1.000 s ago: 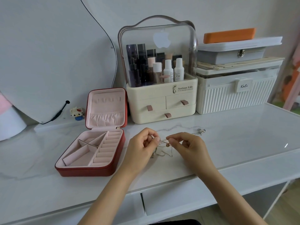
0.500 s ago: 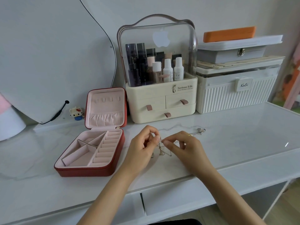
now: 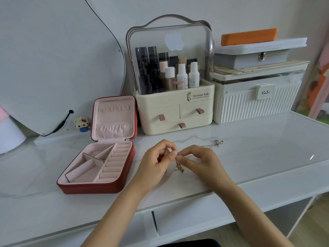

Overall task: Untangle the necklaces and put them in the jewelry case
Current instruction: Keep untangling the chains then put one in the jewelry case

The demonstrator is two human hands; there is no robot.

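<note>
Since a second ago our two hands have drawn closer until the fingertips nearly meet, lifting the knot slightly off the surface. Left hand (image 3: 156, 160) and right hand (image 3: 201, 162) both pinch the tangled gold-coloured fine-chain necklaces (image 3: 179, 166) between thumb and forefinger, other fingers loosely curled; the knot hangs just under the pinch, above the white marble-look tabletop (image 3: 258, 157). A thin silver chain with a small pendant (image 3: 218, 142) trails to the far right; we cannot tell whether it joins the knot. We judge the chains very light, limp, slippery and easily kinked: better to take hold close beside the knot and tease loops apart than to tug the ends. The open red jewelry case with pink lining (image 3: 99, 168) waits near left, its compartments showing no necklace yet.
</note>
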